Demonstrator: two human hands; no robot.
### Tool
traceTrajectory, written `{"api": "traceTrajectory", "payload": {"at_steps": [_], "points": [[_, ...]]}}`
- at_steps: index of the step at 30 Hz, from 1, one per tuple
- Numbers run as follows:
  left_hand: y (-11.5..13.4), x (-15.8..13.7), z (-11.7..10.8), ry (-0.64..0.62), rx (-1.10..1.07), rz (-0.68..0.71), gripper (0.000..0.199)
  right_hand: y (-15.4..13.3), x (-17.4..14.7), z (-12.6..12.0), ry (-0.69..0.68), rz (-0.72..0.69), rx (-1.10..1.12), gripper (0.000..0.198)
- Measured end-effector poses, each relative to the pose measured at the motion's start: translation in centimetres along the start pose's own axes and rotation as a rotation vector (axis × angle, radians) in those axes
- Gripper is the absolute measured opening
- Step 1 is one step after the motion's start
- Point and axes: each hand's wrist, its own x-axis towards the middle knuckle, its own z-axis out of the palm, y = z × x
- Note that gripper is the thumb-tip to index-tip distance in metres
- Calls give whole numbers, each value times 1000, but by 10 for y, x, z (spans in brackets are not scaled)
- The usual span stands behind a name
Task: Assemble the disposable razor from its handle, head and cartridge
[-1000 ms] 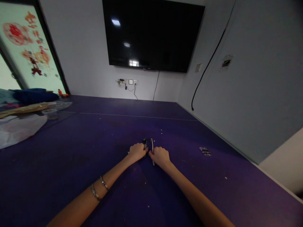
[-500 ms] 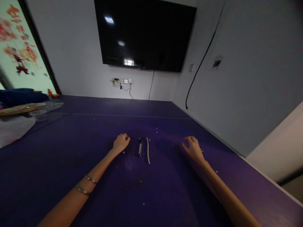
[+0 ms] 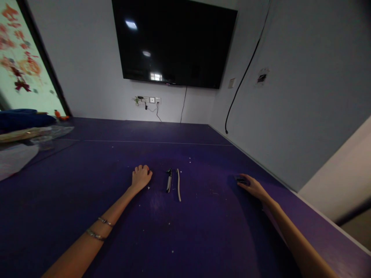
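Note:
My right hand [image 3: 252,186] is at the right of the purple surface, its thumb and fingers closed around the edge of a small dark object [image 3: 240,179] whose kind I cannot make out. My left hand [image 3: 141,177] rests on the surface with its fingers curled in and nothing visible in them. Between the hands, nearer the left one, lies a black and white razor [image 3: 168,182]. Beside it, on its right and roughly parallel, is a slim pale stick that looks like a toothbrush [image 3: 179,186]. Neither hand touches these two.
The purple surface [image 3: 185,231] carries small white specks. At the far left lie dark blue cloth [image 3: 23,119], plastic bags [image 3: 17,159] and an orange item [image 3: 60,116]. A television [image 3: 176,42] hangs on the wall, and a black cable [image 3: 243,77] dangles at the right.
My right hand has moved right and down onto the small dark object and closed on it. My left hand has shifted slightly left. The view has moved a little.

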Motion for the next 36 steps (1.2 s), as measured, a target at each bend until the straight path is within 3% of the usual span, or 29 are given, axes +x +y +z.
{"api": "traceTrajectory", "payload": {"at_steps": [3, 8, 15, 23, 28, 36], "points": [[0, -1, 2, 4, 1, -2, 31, 0, 0, 1, 5, 12, 28, 52], [1, -1, 8, 31, 9, 1, 31, -21, 9, 14, 164, 42, 100, 60], [4, -5, 8, 50, 13, 14, 29, -114, 29, 48, 160, -232, 248, 54], [7, -11, 10, 61, 50, 36, 28, -198, 26, 86, 14, -367, 196, 55], [8, -11, 10, 53, 46, 43, 29, -217, 22, 98, -18, -382, 123, 56], [8, -12, 11, 65, 54, 47, 29, -221, 21, 103, -21, -378, 72, 54]]}}
